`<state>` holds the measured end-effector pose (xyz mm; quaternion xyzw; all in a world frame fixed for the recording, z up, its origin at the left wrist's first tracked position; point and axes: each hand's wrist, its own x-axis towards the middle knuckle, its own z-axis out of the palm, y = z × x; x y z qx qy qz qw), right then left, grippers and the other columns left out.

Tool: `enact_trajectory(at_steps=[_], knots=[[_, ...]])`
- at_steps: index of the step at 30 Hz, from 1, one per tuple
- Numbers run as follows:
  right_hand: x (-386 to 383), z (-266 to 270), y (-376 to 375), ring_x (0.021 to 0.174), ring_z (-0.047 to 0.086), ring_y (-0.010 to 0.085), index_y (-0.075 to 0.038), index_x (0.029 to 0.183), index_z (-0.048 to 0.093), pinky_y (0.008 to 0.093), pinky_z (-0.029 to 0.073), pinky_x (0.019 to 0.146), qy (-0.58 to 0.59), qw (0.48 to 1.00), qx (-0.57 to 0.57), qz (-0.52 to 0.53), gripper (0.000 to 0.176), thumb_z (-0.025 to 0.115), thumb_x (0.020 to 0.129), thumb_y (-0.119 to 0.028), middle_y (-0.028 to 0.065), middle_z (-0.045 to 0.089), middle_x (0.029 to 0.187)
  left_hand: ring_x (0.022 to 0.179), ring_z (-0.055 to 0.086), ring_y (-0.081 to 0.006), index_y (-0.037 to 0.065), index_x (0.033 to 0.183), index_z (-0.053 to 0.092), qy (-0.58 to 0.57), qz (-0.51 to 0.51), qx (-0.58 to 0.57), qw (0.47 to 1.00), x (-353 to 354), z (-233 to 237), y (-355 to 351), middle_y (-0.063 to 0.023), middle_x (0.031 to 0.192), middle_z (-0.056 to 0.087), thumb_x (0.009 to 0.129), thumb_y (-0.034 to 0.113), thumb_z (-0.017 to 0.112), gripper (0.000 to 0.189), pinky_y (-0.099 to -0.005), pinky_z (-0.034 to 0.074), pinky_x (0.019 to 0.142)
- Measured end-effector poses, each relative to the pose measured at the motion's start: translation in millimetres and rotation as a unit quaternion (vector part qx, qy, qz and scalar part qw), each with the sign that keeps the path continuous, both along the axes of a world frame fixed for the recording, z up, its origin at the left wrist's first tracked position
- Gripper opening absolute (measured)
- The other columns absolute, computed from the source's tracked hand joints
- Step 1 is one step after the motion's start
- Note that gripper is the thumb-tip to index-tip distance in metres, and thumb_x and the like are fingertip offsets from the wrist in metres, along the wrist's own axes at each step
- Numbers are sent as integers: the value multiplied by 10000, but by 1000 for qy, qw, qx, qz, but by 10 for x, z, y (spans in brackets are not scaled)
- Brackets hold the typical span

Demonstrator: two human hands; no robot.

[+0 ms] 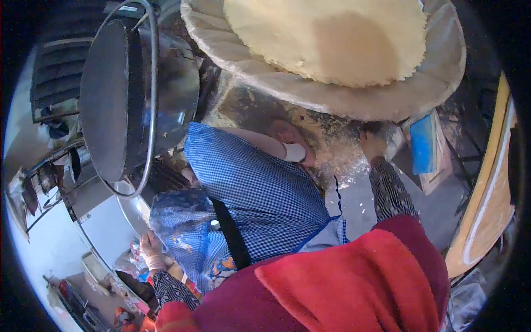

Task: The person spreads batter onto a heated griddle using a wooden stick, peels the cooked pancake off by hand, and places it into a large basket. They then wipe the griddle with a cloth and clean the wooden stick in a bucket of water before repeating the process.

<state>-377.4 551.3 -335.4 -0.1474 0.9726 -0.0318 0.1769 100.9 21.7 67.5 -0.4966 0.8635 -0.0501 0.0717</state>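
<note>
My right hand (373, 145) reaches down, in a dark patterned cuff, to the shadow under the rim of a large round cloth-covered stand (310, 97). Its fingertips are mostly lost in the dark, and I cannot tell what they hold. On the stand lies a wide, thin, pale-yellow round sheet (282, 39) with a ragged edge. My left hand (150, 252) is low at the left, fingers curled in, beside the clear plastic (180, 213) over my lap. A blue checked apron (254, 182) covers my legs.
A dark round plate (105, 105) stands tilted at the left beside a curved metal tube (154, 99). Below the stand's right side is a blue panel (422, 145). A yellow-brown curved board (484, 205) rises at the far right. Crumbs lie on the floor (354, 191).
</note>
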Motion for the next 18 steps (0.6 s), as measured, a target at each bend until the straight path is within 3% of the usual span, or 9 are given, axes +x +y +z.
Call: enact_trajectory(at_steps=[5, 7, 8, 10, 13, 16, 18], knots=[[556, 701, 84, 596, 631, 385, -81, 703, 632, 517, 473, 560, -67, 994, -74, 33, 421, 523, 934, -416, 188, 645, 667, 906, 576, -404, 19, 953, 637, -27, 28, 31, 999, -88, -54, -67, -217, 932, 628, 970, 235, 476, 270, -477, 452, 816], [853, 779, 51, 558, 609, 363, -82, 643, 607, 495, 450, 528, 93, 976, -165, 104, 391, 589, 901, -375, 174, 614, 623, 933, 576, -385, 22, 985, 629, -19, -2, 20, 1000, -173, -126, -86, -207, 956, 630, 973, 230, 465, 266, -462, 458, 838], [941, 855, 16, 532, 587, 344, -100, 646, 597, 472, 438, 506, 58, 970, -206, 113, 326, 631, 868, -337, 145, 591, 595, 946, 576, -376, 23, 1001, 625, -12, -17, 13, 1000, -164, -157, -115, -202, 968, 631, 975, 228, 460, 265, -454, 461, 849], [1014, 1317, -302, 480, 544, 306, -136, 652, 578, 426, 414, 463, -11, 949, -286, 135, 238, 715, 802, -261, 88, 546, 538, 987, 563, -376, 35, 1076, 606, 9, -90, -1, 996, -8, -256, -252, -201, 1048, 605, 943, 200, 522, 228, -455, 454, 876], [920, 2244, -921, 505, 530, 340, -105, 607, 587, 469, 395, 501, -100, 914, -350, 181, 280, 676, 806, -279, 130, 490, 534, 1012, 570, -381, 57, 1110, 596, 102, -127, -49, 985, -136, -377, -223, -185, 1112, 590, 883, 97, 575, 231, -465, 463, 896], [634, 3050, -1396, 541, 501, 330, -114, 596, 586, 459, 352, 507, 0, 874, -415, 252, 238, 690, 758, -253, 107, 466, 568, 1021, 571, -378, 64, 1115, 596, 110, -59, -46, 991, -64, -653, -244, -189, 1108, 591, 880, 96, 591, 237, -466, 464, 897], [372, 3714, -1756, 557, 471, 325, -112, 596, 580, 451, 327, 510, 76, 848, -431, 300, 214, 697, 733, -226, 101, 446, 591, 1018, 572, -379, 60, 1110, 596, 156, -97, -66, 981, 43, -889, -188, -184, 1115, 593, 878, 124, 605, 241, -478, 458, 899]])
